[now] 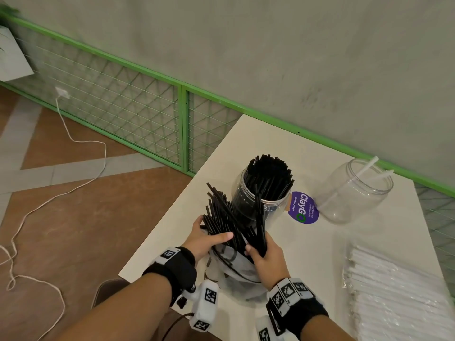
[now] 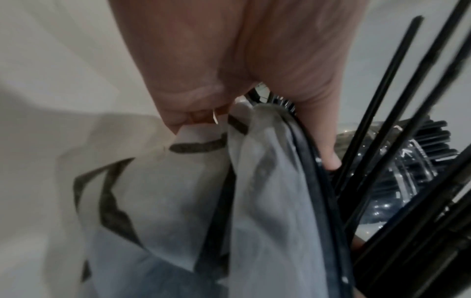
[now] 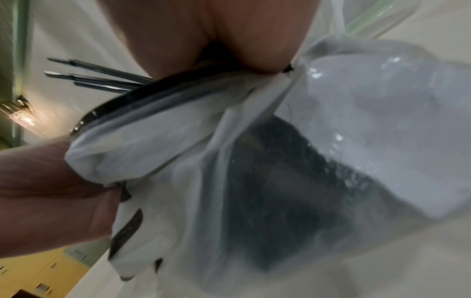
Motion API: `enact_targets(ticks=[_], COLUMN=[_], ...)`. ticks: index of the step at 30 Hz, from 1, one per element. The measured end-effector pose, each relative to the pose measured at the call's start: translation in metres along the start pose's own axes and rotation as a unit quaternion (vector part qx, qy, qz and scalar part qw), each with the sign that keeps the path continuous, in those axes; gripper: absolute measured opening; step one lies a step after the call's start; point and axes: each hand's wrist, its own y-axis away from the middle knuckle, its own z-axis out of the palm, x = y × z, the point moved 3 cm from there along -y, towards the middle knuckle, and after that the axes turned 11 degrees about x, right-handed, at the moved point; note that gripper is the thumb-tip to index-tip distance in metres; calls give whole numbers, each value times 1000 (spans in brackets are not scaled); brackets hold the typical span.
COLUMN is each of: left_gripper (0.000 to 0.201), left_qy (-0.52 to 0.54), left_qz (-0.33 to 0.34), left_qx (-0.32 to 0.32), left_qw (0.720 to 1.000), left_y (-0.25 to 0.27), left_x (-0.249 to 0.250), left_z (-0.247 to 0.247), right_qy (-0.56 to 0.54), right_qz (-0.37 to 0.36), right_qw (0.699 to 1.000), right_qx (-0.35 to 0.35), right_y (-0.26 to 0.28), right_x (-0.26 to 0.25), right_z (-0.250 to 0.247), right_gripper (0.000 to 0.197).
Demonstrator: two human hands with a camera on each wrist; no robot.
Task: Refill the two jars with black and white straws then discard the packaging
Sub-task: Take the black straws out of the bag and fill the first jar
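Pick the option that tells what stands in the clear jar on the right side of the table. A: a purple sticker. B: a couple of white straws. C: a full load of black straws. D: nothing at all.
B: the head view shows the right-hand clear jar holding only a couple of white straws, while the black straws fill the other jar.

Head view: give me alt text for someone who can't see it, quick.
Both hands grip black straws above a crumpled plastic bag on a white table: left hand a fanned bundle, right hand a smaller bunch. Behind stands a jar packed with black straws. To the right are a near-empty jar holding two white straws and a sealed pack of white straws.
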Motion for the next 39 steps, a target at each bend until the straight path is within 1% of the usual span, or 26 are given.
enact_targets(ticks=[1, 2, 4, 5, 7, 8, 9, 10, 11, 12, 13, 15, 17, 20, 25, 28, 30, 33, 35, 37, 39], left_gripper=[129, 116, 86, 73, 47, 40, 40, 45, 50, 50, 48, 43, 41, 39, 39, 38, 39, 39, 39, 40, 40], left_qy=[6, 7, -7, -14, -18, -14, -6, 5, 18, 31, 41, 55, 58, 60, 51, 48, 51, 48, 50, 57, 54], left_qz=[2, 7, 18, 23, 46, 57, 63, 63, 65, 74, 89, 128, 173, 210, 238, 243, 245, 244, 243, 240, 241], left_qx=[-9, -24, -72, -84, -73, -57, -39, -17, 2, 20, 36, 61, 74, 71, 47, 39, 38, 36, 38, 42, 42], left_qw=[1000, 1000, 997, 996, 996, 997, 997, 998, 998, 997, 995, 988, 980, 973, 969, 968, 968, 968, 968, 968, 968], left_y=[-2, -1, 4, 8, 12, 13, 14, 14, 15, 17, 20, 27, 35, 43, 50, 53, 53, 53, 53, 55, 56], left_x=[0, 1, 4, 6, 11, 12, 14, 14, 15, 18, 22, 31, 42, 51, 55, 55, 55, 53, 53, 53, 53], left_z=[2, 5, 11, 13, 13, 12, 10, 7, 5, 2, 0, -3, -5, -6, -3, -2, -2, -3, -3, -2, -1], right_qy=[0, 0, -5, -10, -31, -50, -75, -103, -128, -147, -162, -191, -224, -248, -254, -254, -253, -236, -228, -231, -214], right_qz=[-2, -2, 5, 8, 9, 13, 22, 32, 40, 42, 40, 30, 25, 12, 32, 44, 45, 25, 10, 9, 16], right_qw=[1000, 1000, 1000, 1000, 999, 998, 997, 994, 991, 988, 986, 981, 973, 968, 966, 966, 966, 971, 974, 973, 977], right_qx=[-4, -7, -17, -21, -26, -26, -24, -19, -12, -4, 6, 24, 36, 37, 36, 29, 27, 16, 13, 4, -1], right_y=[0, -1, -1, -1, 1, 2, 3, 3, 2, 0, -1, -5, -7, -6, 2, 5, 8, 13, 16, 17, 15], right_x=[-2, -3, -5, -7, -11, -14, -16, -19, -22, -26, -31, -41, -51, -57, -51, -48, -47, -50, -53, -53, -50], right_z=[0, 0, 1, 1, 0, -1, -3, -5, -8, -12, -16, -23, -29, -32, -25, -22, -22, -21, -20, -18, -17], right_gripper=[24, 25, 25, 25, 22, 21, 20, 18, 13, 6, 3, 6, 4, 11, 12, 7, 13, 12, 19, 25, 23])
